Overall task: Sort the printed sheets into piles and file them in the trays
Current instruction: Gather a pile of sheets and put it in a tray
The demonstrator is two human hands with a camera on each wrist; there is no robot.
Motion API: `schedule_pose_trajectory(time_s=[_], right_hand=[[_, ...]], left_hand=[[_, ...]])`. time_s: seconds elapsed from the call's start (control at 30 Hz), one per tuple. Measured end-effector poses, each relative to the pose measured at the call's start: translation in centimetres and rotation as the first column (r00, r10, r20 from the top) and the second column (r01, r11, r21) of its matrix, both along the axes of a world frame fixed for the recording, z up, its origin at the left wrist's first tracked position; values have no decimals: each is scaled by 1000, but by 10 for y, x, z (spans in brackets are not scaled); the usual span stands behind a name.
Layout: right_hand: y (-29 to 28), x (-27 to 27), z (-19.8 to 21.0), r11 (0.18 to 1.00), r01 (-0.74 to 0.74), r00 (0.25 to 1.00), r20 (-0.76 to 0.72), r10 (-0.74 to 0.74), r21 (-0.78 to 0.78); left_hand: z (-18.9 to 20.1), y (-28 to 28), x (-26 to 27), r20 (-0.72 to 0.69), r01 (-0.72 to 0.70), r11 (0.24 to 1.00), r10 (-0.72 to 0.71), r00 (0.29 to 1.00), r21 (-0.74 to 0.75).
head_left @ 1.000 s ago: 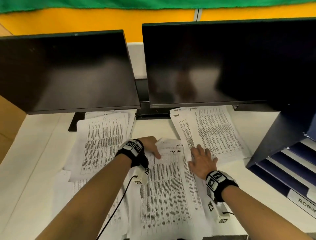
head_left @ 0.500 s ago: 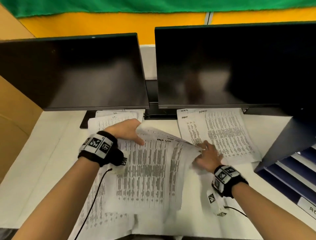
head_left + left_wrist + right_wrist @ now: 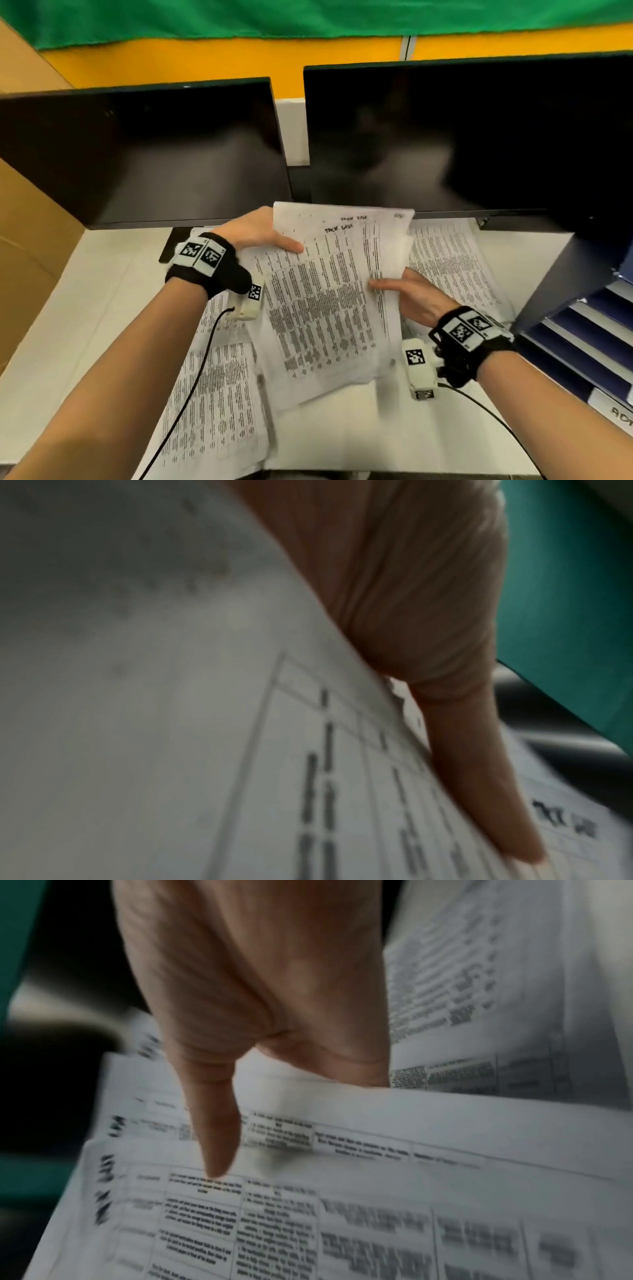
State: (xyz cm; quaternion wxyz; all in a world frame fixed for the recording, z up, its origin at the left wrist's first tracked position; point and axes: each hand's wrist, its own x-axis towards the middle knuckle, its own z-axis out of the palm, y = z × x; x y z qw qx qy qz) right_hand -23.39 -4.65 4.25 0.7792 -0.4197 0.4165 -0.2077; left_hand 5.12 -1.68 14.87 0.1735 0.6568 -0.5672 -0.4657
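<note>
2 hands (image 3: pixel 260 229) (image 3: pixel 416 298) around sheets (image 3: pixel 325 301)

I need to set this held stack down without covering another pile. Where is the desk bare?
Bare desk lies left of the left pile, toward the cardboard wall, and along the near edge between the held stack and the trays. The middle and the right pile below the monitors are crowded.

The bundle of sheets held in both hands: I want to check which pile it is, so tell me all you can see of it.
The bundle of sheets is white paper printed with dense black tables, with a handwritten heading near the top that is too blurred to read. The sheets are fanned unevenly and lifted off the desk, tilted toward the person. The left hand grips its upper left edge; the right hand pinches its right edge.
</note>
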Motion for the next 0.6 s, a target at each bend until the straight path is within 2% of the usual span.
schedule_pose_trajectory(time_s=[0.1, 0.2, 0.3, 0.4, 0.47, 0.6], right_hand=[[3, 1, 11, 999, 5, 997, 82, -8, 43], [6, 9, 13, 998, 48, 997, 67, -50, 34], [8, 23, 15, 976, 217, 976, -6, -217, -21], [3, 20, 20, 938, 342, 939, 30, -344, 62], [-4, 10, 23, 922, 375, 921, 75, -383, 101], [-15, 7, 32, 921, 382, 917, 93, -389, 81]], left_hand=[[5, -5, -9, 39, -19, 993, 24, 999, -116], [6, -6, -19, 116, -1, 972, 29, 993, -236], [3, -7, -26, 143, -16, 944, 67, 987, -330], [6, -6, -17, 64, -129, 912, 166, 984, -389], [6, -3, 0, -10, -178, 920, 186, 982, -348], [-10, 5, 14, -140, -132, 977, 109, 984, -169]])
